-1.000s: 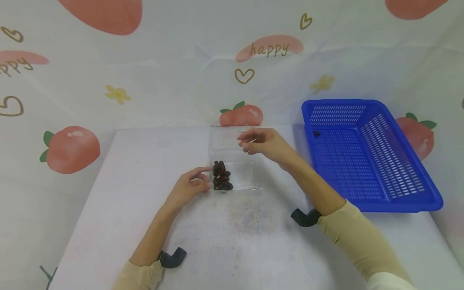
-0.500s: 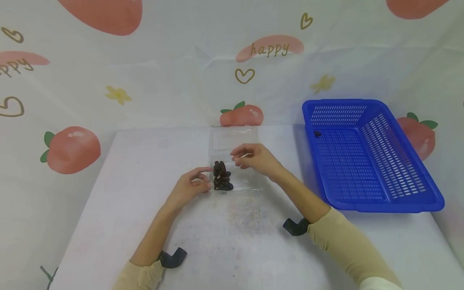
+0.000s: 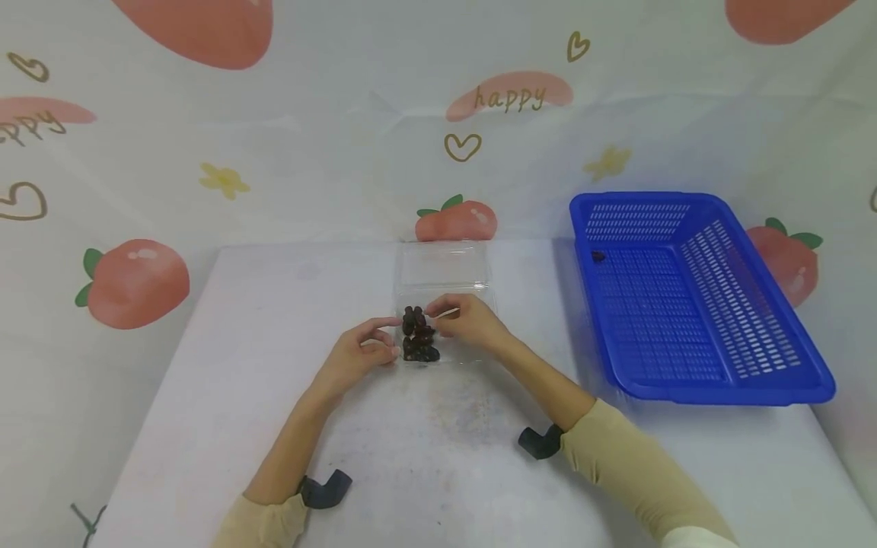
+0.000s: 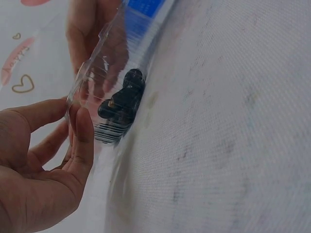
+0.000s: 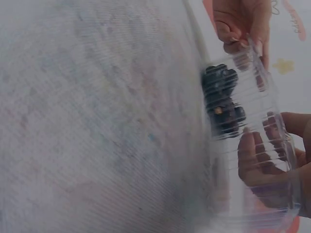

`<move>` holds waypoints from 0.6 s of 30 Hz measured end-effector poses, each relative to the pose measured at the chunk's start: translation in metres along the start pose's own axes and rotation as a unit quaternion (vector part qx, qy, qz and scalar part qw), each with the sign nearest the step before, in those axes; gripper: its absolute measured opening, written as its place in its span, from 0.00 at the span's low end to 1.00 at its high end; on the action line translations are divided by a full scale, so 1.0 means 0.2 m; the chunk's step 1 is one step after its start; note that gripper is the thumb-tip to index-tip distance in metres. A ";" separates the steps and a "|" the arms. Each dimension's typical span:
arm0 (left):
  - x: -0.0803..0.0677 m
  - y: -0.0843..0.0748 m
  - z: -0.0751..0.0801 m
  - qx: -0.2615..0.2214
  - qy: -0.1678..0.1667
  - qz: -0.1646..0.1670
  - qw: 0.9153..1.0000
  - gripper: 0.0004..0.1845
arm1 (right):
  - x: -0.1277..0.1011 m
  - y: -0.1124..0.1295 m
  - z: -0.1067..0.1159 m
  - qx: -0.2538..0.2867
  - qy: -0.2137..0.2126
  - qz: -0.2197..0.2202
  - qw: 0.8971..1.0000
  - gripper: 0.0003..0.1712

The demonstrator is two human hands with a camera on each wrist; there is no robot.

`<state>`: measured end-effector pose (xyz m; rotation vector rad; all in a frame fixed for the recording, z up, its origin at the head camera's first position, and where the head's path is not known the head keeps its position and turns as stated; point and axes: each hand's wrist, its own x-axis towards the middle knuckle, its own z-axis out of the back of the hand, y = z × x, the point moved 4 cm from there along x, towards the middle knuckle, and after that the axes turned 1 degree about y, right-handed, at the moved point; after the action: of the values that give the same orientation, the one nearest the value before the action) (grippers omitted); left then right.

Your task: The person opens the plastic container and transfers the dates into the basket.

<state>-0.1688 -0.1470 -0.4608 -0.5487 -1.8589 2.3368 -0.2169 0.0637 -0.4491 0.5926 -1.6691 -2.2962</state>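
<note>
A clear plastic clamshell box (image 3: pixel 468 352) lies with its lid raised at the middle of the table. Several dark brown dates (image 3: pixel 419 354) fill its left part, set close together. My left hand (image 3: pixel 356 354) pinches the box's left wall between fingers and thumb; the left wrist view shows the fingertips at the rim. My right hand (image 3: pixel 469 323) reaches into the box from the right. Its bent, parted fingers are right beside the upper dates, and I see nothing between them. Through the plastic, the right wrist view shows these fingers near the dates (image 5: pixel 223 102).
A blue slotted basket (image 3: pixel 788 335) stands at the right of the table, with a dark date (image 3: pixel 598 256) in its far left corner. The white table (image 3: pixel 274 304) meets a printed cloth (image 3: pixel 329 152) behind. Spots mark the table in front of the box.
My right hand has come down and leftward from over the lid to beside the dates in the box. My left hand stays at the box's left wall.
</note>
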 end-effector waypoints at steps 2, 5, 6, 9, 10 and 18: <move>0.00 0.00 0.00 0.001 -0.001 0.000 1.000 0.27 | 0.00 -0.02 -0.01 -0.020 -0.009 -0.005 1.000 0.14; 0.00 0.00 -0.01 0.000 -0.002 0.001 1.000 0.27 | 0.01 -0.03 -0.02 -0.050 -0.020 -0.009 0.999 0.14; 0.00 0.00 -0.01 0.000 -0.002 0.002 1.000 0.27 | 0.02 -0.03 -0.02 -0.058 -0.023 -0.009 0.998 0.13; 0.00 0.00 -0.01 0.000 -0.002 0.004 1.000 0.27 | 0.02 -0.03 -0.03 -0.081 -0.026 -0.007 0.996 0.13; 0.00 0.00 -0.01 -0.001 -0.001 0.004 1.000 0.27 | 0.03 -0.03 -0.03 -0.086 -0.026 -0.008 0.996 0.13; 0.00 0.00 -0.01 -0.002 -0.001 0.006 1.000 0.27 | 0.04 -0.03 -0.04 -0.107 -0.009 -0.035 0.994 0.14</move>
<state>-0.1685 -0.1451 -0.4609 -0.5585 -1.8681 2.3418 -0.2208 0.0557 -0.4591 0.5918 -1.4061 -2.4945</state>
